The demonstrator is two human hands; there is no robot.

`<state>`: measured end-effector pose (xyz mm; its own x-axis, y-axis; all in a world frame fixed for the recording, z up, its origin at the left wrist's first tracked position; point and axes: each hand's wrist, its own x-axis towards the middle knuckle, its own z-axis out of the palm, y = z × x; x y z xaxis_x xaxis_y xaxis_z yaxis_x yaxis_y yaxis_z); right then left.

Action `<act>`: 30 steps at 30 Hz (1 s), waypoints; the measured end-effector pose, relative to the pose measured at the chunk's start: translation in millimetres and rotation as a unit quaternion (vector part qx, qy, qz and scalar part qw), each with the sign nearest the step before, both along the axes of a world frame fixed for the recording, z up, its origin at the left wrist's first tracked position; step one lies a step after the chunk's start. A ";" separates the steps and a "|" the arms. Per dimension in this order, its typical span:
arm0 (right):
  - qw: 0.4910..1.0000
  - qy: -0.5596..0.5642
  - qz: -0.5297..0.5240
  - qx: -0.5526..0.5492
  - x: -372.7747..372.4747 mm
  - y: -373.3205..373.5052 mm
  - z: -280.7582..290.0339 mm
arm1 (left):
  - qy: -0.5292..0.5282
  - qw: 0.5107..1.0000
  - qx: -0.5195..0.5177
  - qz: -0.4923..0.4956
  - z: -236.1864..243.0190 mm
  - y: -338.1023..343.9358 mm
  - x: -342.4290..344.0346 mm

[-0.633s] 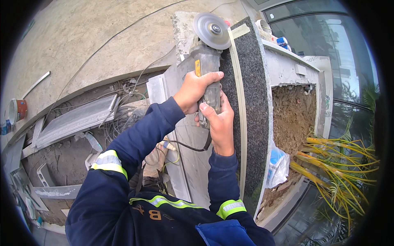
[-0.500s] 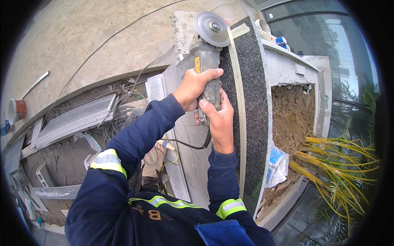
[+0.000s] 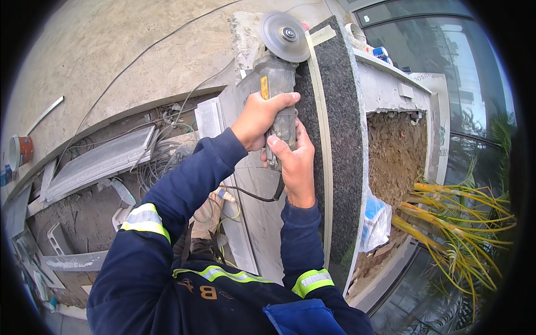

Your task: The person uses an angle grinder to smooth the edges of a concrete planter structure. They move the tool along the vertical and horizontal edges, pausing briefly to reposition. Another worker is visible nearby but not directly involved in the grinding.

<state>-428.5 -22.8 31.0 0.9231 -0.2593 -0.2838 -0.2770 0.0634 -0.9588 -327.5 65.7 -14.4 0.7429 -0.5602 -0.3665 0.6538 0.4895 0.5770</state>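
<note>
Both my hands grip a dusty grey angle grinder (image 3: 277,78) at the upper middle. Its thin cutting disc (image 3: 273,34) points away from me, at the far end of a dark speckled granite slab (image 3: 341,111). My left hand (image 3: 261,118) is wrapped round the upper body, thumb across the top. Closer to me, my right hand (image 3: 297,162) closes on the rear handle, where the black cord (image 3: 259,196) leaves. A strip of pale tape (image 3: 321,111) runs along the slab's left edge, and a short piece (image 3: 324,36) crosses its far end, right of the disc.
Right of the slab lie a soil-filled pit (image 3: 393,145), a clear plastic bag (image 3: 375,223) and a yellow-stemmed palm (image 3: 441,223) before dark glass. On the left are grey panels (image 3: 100,162), coiled cables (image 3: 162,162) and a red-brown bucket (image 3: 22,149). A cable (image 3: 151,47) crosses the concrete.
The grinder and both hands appear slightly further left in the picture, as does most of the scene. My grip on the grinder looks the same.
</note>
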 end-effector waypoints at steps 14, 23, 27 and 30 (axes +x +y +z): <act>0.999 -0.013 0.001 0.029 -43.0 -5.5 -6.1 | 0.022 1.000 -0.018 -0.002 4.3 2.4 -42.2; 1.000 -0.006 -0.001 0.008 -23.5 -3.2 -1.0 | 0.021 1.000 -0.022 0.002 -0.8 -0.8 -23.8; 1.000 -0.016 0.000 0.003 -15.8 -4.2 -4.1 | 0.019 1.000 -0.019 0.000 -0.9 -1.2 -15.2; 1.000 -0.012 -0.002 0.004 -11.9 -4.0 -3.3 | 0.016 1.000 -0.011 -0.002 3.0 -0.4 -10.4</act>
